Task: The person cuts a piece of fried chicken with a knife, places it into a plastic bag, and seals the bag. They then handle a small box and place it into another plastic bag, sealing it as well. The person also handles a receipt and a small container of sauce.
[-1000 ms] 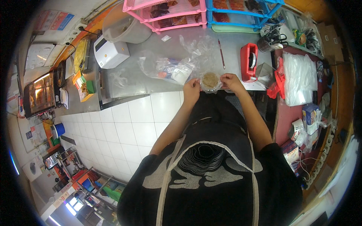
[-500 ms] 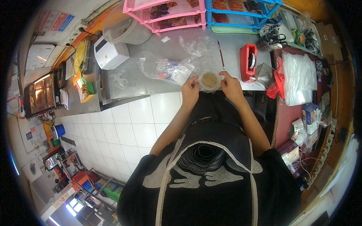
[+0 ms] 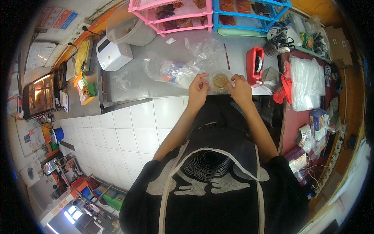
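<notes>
A small round clear tub (image 3: 220, 80) with a light brown filling sits at the front edge of the metal counter, with clear plastic film about it. At its right rim, my right hand (image 3: 240, 89) is closed, fingertips and thumb on its side. My left hand (image 3: 198, 90) is just left of the tub, fingers curled toward the thumb; whatever they pinch is too small to make out. Close beyond my left hand lies a crumpled clear plastic bag (image 3: 177, 74) with white and blue showing inside.
A thin dark red stick (image 3: 226, 56) lies beyond the tub. To the right stand a red tape dispenser (image 3: 255, 67) and a stack of clear bags (image 3: 307, 84). Pink (image 3: 171, 21) and blue racks (image 3: 249, 17) line the back; a white label printer (image 3: 114, 54) stands left.
The tub has shifted slightly right. My left hand has drawn off its left rim, leaving a small gap, while my right hand stays at its right side.
</notes>
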`<state>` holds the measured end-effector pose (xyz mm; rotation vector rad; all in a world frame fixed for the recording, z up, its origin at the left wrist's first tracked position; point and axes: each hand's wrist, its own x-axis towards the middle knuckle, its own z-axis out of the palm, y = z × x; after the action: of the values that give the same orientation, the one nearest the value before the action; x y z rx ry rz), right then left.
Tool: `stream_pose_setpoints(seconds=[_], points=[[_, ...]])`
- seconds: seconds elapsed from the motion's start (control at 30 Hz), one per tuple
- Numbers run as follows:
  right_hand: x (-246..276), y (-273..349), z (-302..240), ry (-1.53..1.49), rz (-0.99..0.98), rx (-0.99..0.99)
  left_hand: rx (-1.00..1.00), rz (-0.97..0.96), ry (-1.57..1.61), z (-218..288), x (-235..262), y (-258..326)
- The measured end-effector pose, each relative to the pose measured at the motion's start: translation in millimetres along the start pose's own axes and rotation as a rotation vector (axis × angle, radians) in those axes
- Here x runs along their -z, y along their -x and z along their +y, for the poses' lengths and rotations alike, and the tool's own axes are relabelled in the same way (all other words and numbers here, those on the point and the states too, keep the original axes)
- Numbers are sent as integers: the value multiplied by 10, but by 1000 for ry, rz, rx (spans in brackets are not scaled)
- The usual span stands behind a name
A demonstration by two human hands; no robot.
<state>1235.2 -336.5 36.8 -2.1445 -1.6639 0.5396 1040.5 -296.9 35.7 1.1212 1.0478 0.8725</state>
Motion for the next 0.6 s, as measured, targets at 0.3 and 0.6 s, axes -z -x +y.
stream_pose_setpoints(seconds=[0.3,0.6], points=[[128,-278,-112,246,-303,-67,-192,7,-176,-10,-120,-59],[280,-206,-15,347,-103,78,-86,2,0,25,-102,-49]])
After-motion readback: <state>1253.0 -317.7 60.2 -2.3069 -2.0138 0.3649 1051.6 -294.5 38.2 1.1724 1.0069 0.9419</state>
